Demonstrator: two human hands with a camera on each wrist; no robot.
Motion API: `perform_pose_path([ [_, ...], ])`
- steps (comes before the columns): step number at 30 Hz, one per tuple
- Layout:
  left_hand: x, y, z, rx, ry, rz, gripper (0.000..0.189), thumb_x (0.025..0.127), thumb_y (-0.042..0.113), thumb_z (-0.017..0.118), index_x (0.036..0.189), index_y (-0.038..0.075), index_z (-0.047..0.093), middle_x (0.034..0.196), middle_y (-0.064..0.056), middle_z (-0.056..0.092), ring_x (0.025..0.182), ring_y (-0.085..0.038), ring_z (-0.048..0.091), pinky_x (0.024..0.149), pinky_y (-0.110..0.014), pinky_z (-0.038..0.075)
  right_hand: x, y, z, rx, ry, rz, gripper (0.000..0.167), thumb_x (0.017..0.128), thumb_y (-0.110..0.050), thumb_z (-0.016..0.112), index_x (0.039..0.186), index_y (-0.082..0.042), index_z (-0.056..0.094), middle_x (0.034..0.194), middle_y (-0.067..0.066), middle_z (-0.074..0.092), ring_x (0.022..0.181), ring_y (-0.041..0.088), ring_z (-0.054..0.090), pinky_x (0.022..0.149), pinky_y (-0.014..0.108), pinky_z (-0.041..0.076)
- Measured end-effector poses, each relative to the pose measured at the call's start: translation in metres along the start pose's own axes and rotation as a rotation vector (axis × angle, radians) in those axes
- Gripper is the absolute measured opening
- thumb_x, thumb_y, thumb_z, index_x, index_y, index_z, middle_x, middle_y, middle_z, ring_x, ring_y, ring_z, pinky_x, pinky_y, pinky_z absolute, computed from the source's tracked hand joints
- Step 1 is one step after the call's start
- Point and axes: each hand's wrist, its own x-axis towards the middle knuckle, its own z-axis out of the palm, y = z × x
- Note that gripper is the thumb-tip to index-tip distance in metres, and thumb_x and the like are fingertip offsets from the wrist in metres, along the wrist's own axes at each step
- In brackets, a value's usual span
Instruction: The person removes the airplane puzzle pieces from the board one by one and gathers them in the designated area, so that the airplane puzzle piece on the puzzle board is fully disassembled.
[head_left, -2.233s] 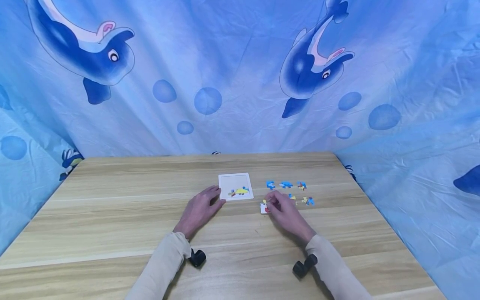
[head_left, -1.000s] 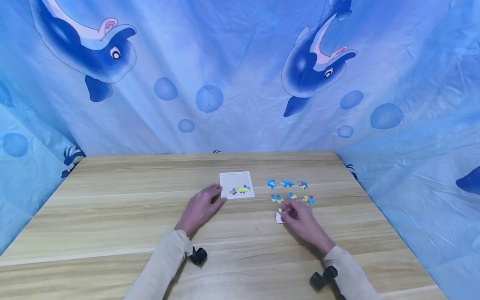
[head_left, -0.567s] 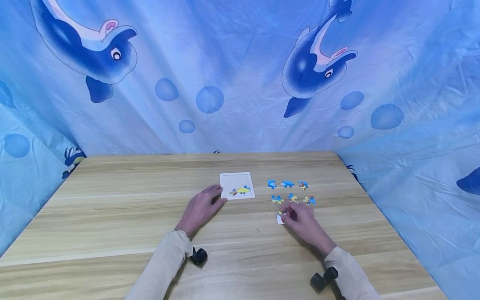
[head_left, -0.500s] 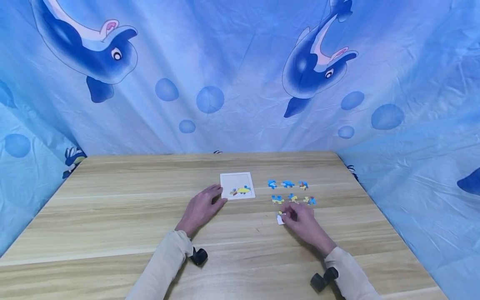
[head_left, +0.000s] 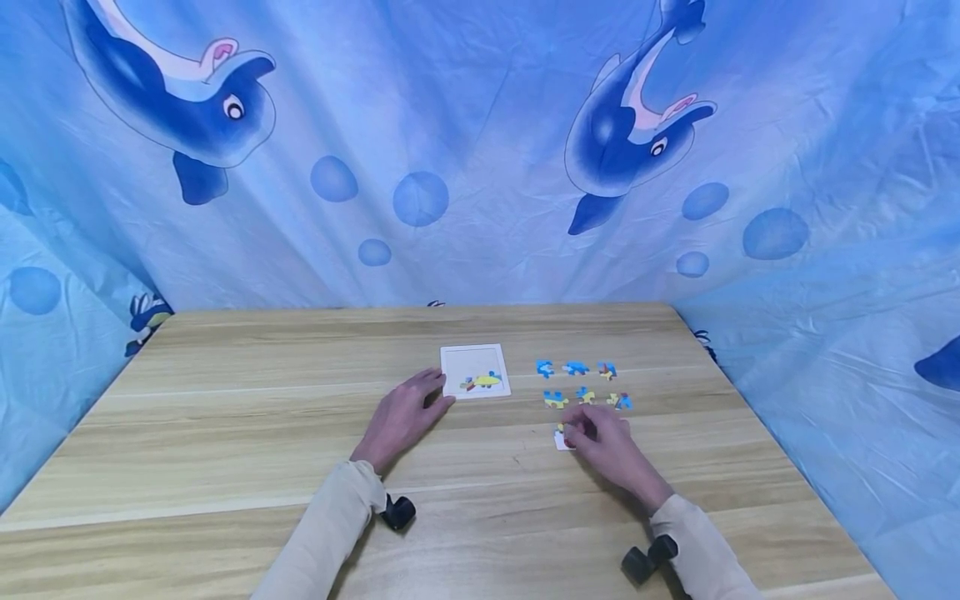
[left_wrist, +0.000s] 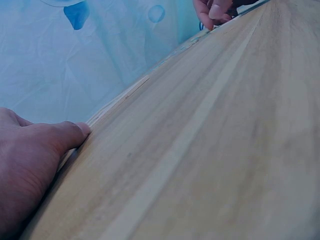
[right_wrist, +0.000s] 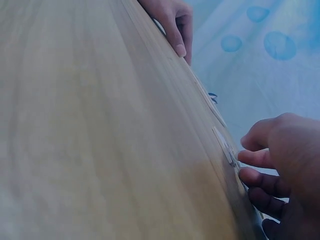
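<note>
In the head view, my left hand (head_left: 401,417) rests at the left side of a square white puzzle tray (head_left: 452,350), its thumb and fingers at the rim. A yellow figure with some blue and red shows low inside the tray. My right hand (head_left: 609,442), fingers bent, holds a small white jigsaw puzzle piece (head_left: 561,442) with yellow and red on it, low over the wood. The fingers cover part of that piece. Seen from the right wrist, the piece (right_wrist: 223,144) lies at the fingertips, at a slant; its exact contact with the thumb is unclear.
Beyond my right hand lie two rows of loose puzzle pieces, including a blue one (head_left: 576,367) in the back row and a blue-and-yellow one (head_left: 555,400) in the front row. The wooden table (head_left: 225,400) ends at a blue dolphin-printed curtain (head_left: 480,275).
My right hand has shifted right and toward me with the piece, away from the tray. More recently the piece has turned slightly at the fingertips. My left hand has stayed at the tray.
</note>
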Motion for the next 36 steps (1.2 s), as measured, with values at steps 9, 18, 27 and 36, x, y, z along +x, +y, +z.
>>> perform_pose_path([
  [9,0.000,0.000,0.000,0.000,0.004,0.001,0.045,0.093,0.040,0.062,0.124,0.009,0.066,0.133,-0.009,0.059,0.125,-0.027,0.053,0.101,-0.045,0.045,0.004,0.004,-0.007,0.111,-0.015,-0.002,0.009,0.094,-0.011,0.062,0.102,-0.010,0.064,0.088,-0.002,0.059,0.077,0.015,0.055,0.064,0.024,0.049],
  [18,-0.002,0.001,-0.002,0.002,-0.008,-0.012,0.044,0.093,0.041,0.062,0.123,0.009,0.066,0.133,-0.008,0.059,0.126,-0.026,0.052,0.101,-0.045,0.045,0.017,-0.002,-0.007,0.127,0.000,-0.034,0.017,0.095,-0.019,0.062,0.108,-0.007,0.062,0.089,0.000,0.058,0.076,0.015,0.054,0.063,0.023,0.049],
  [27,-0.001,0.002,-0.001,0.002,-0.016,-0.016,0.045,0.093,0.041,0.061,0.124,0.009,0.066,0.134,-0.008,0.058,0.127,-0.026,0.051,0.103,-0.044,0.044,0.036,-0.011,0.004,0.131,-0.018,-0.070,0.019,0.095,-0.016,0.061,0.110,-0.004,0.061,0.090,0.001,0.057,0.080,0.016,0.055,0.068,0.025,0.050],
  [36,-0.001,0.002,-0.002,-0.005,-0.012,-0.014,0.043,0.093,0.041,0.062,0.121,0.009,0.067,0.133,-0.008,0.059,0.126,-0.026,0.052,0.102,-0.045,0.045,0.054,-0.024,0.022,0.141,-0.033,-0.097,0.017,0.096,-0.013,0.057,0.109,-0.003,0.062,0.091,0.000,0.057,0.085,0.016,0.053,0.075,0.028,0.049],
])
